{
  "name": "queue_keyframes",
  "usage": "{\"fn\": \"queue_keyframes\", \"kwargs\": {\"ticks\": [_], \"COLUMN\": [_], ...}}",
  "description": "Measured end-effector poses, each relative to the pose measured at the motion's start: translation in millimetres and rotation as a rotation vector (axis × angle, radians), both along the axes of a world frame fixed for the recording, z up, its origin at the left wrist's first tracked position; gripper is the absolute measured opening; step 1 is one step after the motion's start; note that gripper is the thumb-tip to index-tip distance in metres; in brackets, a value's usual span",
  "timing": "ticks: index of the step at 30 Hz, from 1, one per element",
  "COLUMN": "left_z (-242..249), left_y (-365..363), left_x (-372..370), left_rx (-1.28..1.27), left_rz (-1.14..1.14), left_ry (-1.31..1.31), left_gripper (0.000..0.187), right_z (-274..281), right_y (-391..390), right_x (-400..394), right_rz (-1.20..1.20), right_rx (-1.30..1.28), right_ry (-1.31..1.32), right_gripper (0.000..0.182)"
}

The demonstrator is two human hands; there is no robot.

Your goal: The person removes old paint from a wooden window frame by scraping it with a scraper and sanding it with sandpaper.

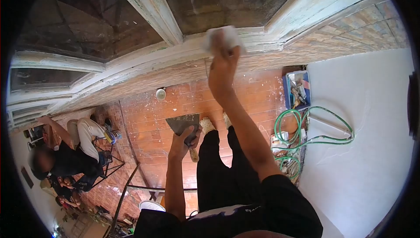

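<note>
My right hand point(222, 59) is raised and presses a white cloth point(223, 37) against the pale, worn wooden window frame point(144, 0), just where the lower rail meets an upright. My left hand point(183, 141) hangs lower, gripping the handle of a wide metal putty knife point(183, 123) with its blade pointing up. Dark, dusty glass panes point(87, 19) fill the frame on both sides. My black trousers and light shoes show below on the red tiled floor.
A person sits on a folding stand point(65, 150) at the left, reaching to the frame. A green hose point(306, 128) and a blue tray of tools point(297, 90) lie by the white wall at the right. A small tin point(161, 93) sits on the tiles.
</note>
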State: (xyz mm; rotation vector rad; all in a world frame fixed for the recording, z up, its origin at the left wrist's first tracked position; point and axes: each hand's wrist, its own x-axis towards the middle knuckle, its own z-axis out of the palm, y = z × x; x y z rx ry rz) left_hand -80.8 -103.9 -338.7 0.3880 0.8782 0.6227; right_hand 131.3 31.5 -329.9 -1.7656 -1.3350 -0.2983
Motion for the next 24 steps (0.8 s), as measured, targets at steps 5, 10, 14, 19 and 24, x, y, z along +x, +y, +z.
{"fn": "queue_keyframes", "kwargs": {"ticks": [5,10,14,19,24], "left_z": [5,6,-2,2,-4], "left_y": [-1,0,0,5,9], "left_x": [3,8,-3,-4,3], "left_rx": [0.022,-0.001,0.027,-0.008,-0.010], "left_rz": [-0.006,0.018,0.037,0.039,0.043], "left_ry": [-0.020,-0.034,-0.053,-0.041,-0.030], "left_gripper": [0.031,0.031,0.032,0.031,0.032], "right_z": [-3,-3,-4,11,-8], "right_y": [-1,-3,-4,-11,-28], "right_x": [22,15,8,50,27], "right_rz": [-0.031,0.152,0.130,0.196,0.115], "right_rx": [0.097,0.017,-0.055,0.045,-0.183], "right_ry": [0.361,0.358,0.320,0.536,0.124], "right_gripper": [0.064,0.062,0.050,0.049,0.065]}}
